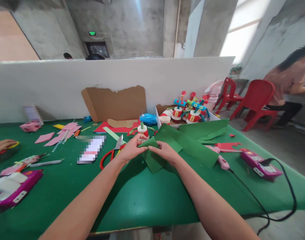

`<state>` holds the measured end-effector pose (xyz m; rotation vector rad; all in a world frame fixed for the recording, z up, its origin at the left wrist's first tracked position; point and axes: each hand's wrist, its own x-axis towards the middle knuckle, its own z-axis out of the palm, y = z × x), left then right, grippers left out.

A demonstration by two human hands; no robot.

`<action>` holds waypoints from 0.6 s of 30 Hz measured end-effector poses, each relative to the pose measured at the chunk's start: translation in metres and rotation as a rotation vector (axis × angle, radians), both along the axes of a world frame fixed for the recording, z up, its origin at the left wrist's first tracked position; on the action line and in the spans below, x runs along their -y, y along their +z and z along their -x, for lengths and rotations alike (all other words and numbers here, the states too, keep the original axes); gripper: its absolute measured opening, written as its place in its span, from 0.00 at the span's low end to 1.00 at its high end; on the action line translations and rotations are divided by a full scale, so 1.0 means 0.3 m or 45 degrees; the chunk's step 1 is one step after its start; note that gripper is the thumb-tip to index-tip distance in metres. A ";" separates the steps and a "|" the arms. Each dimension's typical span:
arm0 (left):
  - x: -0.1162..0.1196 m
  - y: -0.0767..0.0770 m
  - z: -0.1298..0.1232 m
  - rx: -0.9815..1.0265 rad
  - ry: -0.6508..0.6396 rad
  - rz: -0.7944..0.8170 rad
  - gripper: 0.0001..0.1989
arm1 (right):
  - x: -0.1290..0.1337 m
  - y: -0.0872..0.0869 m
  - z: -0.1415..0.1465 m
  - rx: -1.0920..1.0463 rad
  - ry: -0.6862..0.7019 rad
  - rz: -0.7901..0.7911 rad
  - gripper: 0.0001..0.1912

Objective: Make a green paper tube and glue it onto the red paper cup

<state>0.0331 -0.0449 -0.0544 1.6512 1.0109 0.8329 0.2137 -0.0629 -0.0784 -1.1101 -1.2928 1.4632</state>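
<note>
Between my two hands is a sheet of green paper (154, 162), bent over at its upper edge. My left hand (135, 148) pinches it on the left with thumb and fingers. On the right side my right hand (165, 151) pinches the same sheet. Just behind my hands stands a small red and white paper-cup figure (142, 129) with green pleated paper arms. Red-handled scissors (112, 153) lie left of my left hand, blades pointing away. More green paper sheets (192, 146) spread to the right of my right hand.
A box (190, 124) of several finished paper figures stands at the back right. Purple power strips (261, 165) (24, 188) lie at both sides. A pink glue gun (222, 162) trails a cord. Another person's hand (3, 146) holds scissors at far left. Pink paper scraps (64, 131) lie there.
</note>
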 end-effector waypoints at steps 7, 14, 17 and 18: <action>0.035 -0.056 0.009 0.003 0.234 -0.565 0.21 | -0.018 -0.011 0.003 -0.514 -0.199 0.201 0.21; 0.048 -0.071 0.018 -0.278 -0.119 -0.575 0.17 | -0.014 -0.020 0.018 -0.657 -0.215 0.223 0.21; 0.044 -0.064 0.023 -0.253 -0.114 -0.507 0.13 | -0.015 -0.017 0.017 -0.653 -0.206 0.180 0.21; 0.044 -0.060 0.024 -0.210 -0.092 -0.473 0.13 | -0.016 -0.016 0.014 -0.643 -0.217 0.153 0.21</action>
